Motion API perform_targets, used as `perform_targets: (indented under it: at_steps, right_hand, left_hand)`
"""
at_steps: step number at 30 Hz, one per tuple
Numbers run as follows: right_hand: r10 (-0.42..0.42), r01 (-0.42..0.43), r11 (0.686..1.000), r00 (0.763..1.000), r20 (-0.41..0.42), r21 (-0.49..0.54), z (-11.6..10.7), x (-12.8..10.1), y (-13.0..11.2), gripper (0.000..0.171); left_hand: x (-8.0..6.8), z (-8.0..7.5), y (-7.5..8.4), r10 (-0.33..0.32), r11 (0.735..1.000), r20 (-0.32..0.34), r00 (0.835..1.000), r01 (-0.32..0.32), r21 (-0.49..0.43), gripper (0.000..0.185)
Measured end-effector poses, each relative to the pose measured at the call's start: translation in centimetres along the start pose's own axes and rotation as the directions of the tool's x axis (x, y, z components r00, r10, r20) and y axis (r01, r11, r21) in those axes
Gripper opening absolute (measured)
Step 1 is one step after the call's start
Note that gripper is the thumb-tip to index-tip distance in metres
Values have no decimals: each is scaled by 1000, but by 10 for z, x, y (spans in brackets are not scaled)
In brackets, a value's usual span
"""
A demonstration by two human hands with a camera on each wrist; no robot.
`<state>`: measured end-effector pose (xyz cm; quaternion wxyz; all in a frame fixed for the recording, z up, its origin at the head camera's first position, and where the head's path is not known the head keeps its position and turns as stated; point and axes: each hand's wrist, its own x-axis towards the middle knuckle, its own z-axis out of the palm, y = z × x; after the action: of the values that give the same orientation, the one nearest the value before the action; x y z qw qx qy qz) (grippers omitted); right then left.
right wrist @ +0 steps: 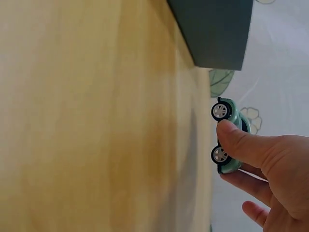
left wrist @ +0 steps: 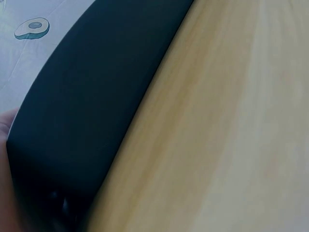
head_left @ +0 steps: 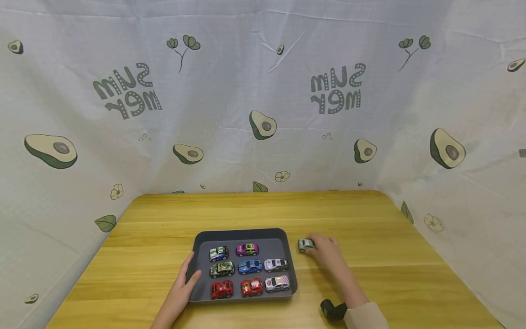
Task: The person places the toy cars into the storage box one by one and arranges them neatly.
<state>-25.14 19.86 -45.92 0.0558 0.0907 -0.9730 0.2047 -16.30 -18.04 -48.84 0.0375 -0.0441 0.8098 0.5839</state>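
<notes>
In the head view, my right hand [head_left: 327, 253] pinches a pale green toy car [head_left: 303, 245] just right of the dark grey tray [head_left: 239, 300]. The right wrist view shows the thumb across the side of the green car [right wrist: 234, 117], between its two wheels, with fingers on the other side. My left hand [head_left: 179, 284] holds the tray's left side, thumb over the rim and fingers along the outer wall. Inside the tray, several toy cars stand in rows, among them a purple one [head_left: 247, 249], a blue one [head_left: 249, 266] and a red one [head_left: 222, 289].
Everything stands on a wooden table [head_left: 135, 256]. A black object [head_left: 332, 310] is by the right wrist, near the beige sleeve [head_left: 365, 316]. Behind and beside the table hangs a pale cloth [head_left: 230, 91] printed with avocados. The tray's back right corner has bare floor.
</notes>
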Motion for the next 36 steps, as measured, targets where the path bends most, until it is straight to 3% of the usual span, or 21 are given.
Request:
perform_targets:
  at_steps: [9,18,26,36]
  right_hand:
    - [-63,58,996,996,-69,-68,-17,-1,-25,30]
    - [-143,136,989,982,-122,-61,-29,-3,-55,30]
    - [-208,206,978,973,-100,-29,-16,-3,-77,31]
    - [-234,234,972,972,-6,-34,11,4,-78,29]
  left_hand:
    - [2,1,0,-8,1000,0,1000,8,-6,69]
    - [1,1,1,1,1000,6,1000,-1,-2,69]
    - [1,1,0,6,1000,2,1000,-6,-3,68]
    - [0,0,0,17,1000,5,1000,-17,2,68]
